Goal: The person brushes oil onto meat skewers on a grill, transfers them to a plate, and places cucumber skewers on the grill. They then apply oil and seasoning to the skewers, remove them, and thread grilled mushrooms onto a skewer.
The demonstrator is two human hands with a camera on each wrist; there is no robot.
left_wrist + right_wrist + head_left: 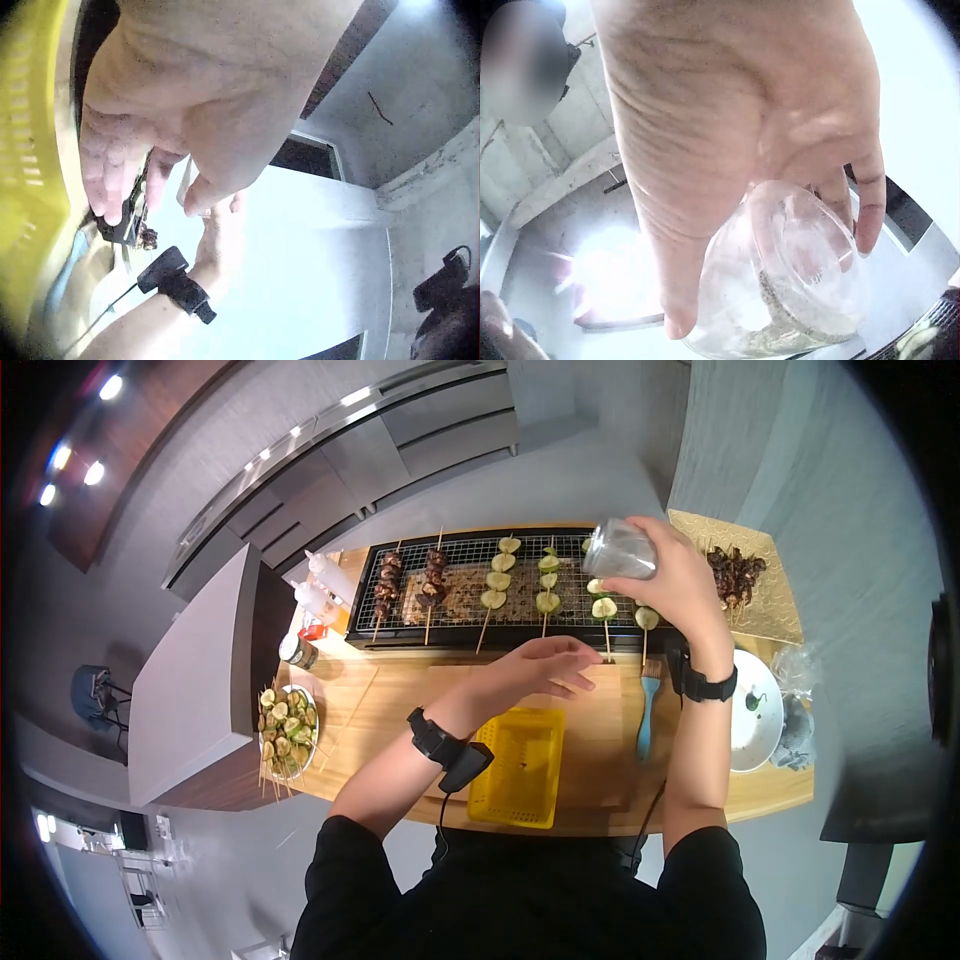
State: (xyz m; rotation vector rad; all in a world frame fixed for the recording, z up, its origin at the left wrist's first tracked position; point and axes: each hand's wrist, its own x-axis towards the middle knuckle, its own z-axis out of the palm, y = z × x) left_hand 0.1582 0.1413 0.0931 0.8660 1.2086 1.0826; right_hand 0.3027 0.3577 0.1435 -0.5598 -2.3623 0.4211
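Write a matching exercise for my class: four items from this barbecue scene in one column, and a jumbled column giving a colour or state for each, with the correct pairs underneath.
Column one
1. Glass jar
2. Basting brush
3. Perforated basket
4. Bowl

Column two
A. White, with green bits inside
B. Blue-handled
C. Gripped by the right hand
D. Yellow

Pairs: 1-C, 2-B, 3-D, 4-A

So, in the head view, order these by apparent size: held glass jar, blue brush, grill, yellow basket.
1. Grill
2. Yellow basket
3. Unranked: held glass jar and blue brush; the brush looks longer, the jar wider, and nearness may enlarge the raised jar.
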